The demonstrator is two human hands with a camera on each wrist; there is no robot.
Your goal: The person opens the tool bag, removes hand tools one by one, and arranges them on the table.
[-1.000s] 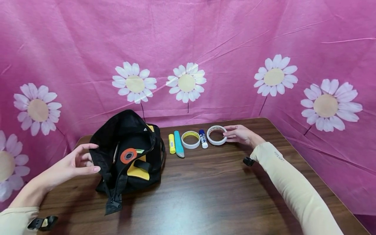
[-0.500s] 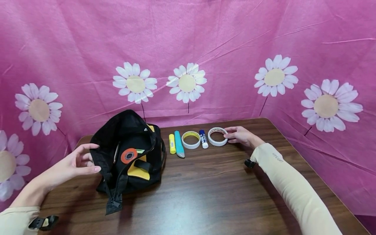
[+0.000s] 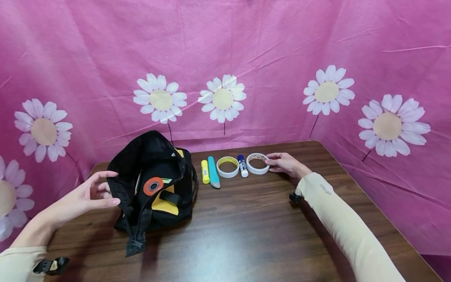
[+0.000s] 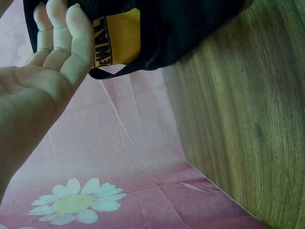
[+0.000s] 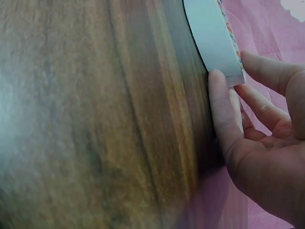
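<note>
In the head view, my left hand (image 3: 93,192) holds the raised rim of a black tool bag (image 3: 139,223) with yellow panels. Its mouth gapes, and an orange disc (image 3: 153,186) with a dark centre shows inside. The left wrist view has several fingers (image 4: 61,36) against the black fabric beside a yellow label (image 4: 123,38). At the far side of the table my right hand (image 3: 287,163) pinches a white roll of tape (image 3: 258,171) by its right edge. In the right wrist view, the thumb lies along the outer side of that roll (image 5: 214,40), forefinger at its rim.
Left of the held roll, in a row, lie a blue-and-white glue stick (image 3: 242,166), another tape roll (image 3: 228,175), a teal box cutter (image 3: 213,172) and a yellow tube (image 3: 205,171). The wooden table (image 3: 246,231) ends at a pink floral cloth (image 3: 267,51).
The roll under my right hand has settled flatter and shifted slightly left, nearer the glue stick, with the hand following. My left hand keeps its hold on the bag.
</note>
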